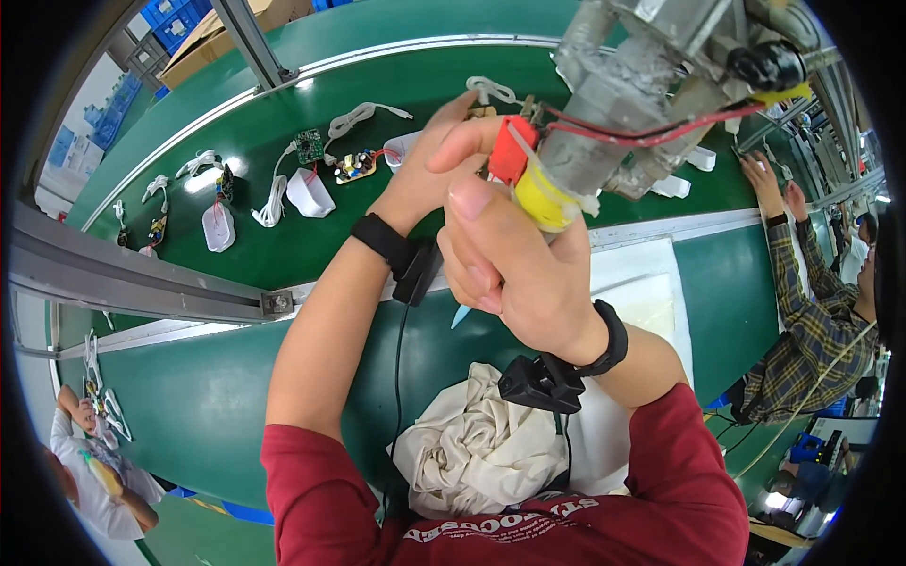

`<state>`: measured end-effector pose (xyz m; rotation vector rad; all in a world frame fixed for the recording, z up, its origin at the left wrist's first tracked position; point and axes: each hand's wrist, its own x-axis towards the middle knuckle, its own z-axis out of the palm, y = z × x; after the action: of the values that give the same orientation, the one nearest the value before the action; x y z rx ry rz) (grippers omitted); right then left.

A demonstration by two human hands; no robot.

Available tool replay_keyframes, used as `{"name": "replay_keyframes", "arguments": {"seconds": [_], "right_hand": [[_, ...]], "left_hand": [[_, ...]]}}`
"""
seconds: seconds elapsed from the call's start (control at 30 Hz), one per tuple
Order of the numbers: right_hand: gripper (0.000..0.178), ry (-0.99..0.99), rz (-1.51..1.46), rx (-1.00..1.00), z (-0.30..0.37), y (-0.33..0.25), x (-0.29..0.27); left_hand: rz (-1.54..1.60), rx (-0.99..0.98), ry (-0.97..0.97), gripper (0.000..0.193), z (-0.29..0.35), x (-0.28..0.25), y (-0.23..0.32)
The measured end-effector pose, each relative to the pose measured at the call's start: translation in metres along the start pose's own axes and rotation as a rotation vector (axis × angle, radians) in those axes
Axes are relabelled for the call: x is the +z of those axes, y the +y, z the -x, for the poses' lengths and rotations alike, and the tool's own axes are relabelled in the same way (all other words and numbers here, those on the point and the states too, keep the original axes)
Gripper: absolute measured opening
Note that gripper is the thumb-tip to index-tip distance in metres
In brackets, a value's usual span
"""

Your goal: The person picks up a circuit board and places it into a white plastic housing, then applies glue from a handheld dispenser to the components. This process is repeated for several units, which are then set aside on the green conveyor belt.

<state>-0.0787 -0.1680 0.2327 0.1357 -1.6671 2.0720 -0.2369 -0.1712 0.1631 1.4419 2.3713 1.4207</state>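
Note:
My left hand (436,168) reaches over the far green strip, its fingers and thumb bent toward a spot hidden behind a red block (512,151). What those fingers hold, if anything, does not show. In front of it, my right hand (528,269) is raised with its fingers curled in; what is inside them is covered. A light blue pointed tip (460,316) shows just below its curled fingers. Close above the right thumb hangs a grey metal fixture (599,127) wrapped with yellow tape (545,200), with red wires running along it. Beyond my left hand lies a white cable (493,90).
To the left lie a green circuit board (309,146), a board with components (356,167), white housings (310,194) and coiled cables. A metal post (142,259) crosses the left side. Near me are a cream cloth (481,439) and a white pad (642,283). Co-workers sit left and right.

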Motion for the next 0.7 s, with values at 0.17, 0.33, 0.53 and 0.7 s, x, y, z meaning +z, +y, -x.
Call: {"name": "replay_keyframes", "arguments": {"seconds": [0.17,0.33,0.53,0.7], "right_hand": [[0.022,-0.011,-0.005,-0.051,-0.003,0.009,0.005],[0.021,-0.022,0.008,-0.062,-0.002,0.009,0.006],[0.022,-0.028,0.004,-0.058,-0.003,0.007,0.015],[0.022,-0.011,-0.008,-0.043,-0.004,0.006,0.017]], "left_hand": [[-0.734,0.09,0.207,0.039,-0.004,-0.044,-0.062],[-1.114,-0.196,0.063,0.057,0.009,-0.054,-0.048],[-1.038,-0.202,0.108,0.065,0.013,-0.05,-0.067],[-0.849,-0.159,0.199,0.051,0.017,-0.044,-0.057]]}}
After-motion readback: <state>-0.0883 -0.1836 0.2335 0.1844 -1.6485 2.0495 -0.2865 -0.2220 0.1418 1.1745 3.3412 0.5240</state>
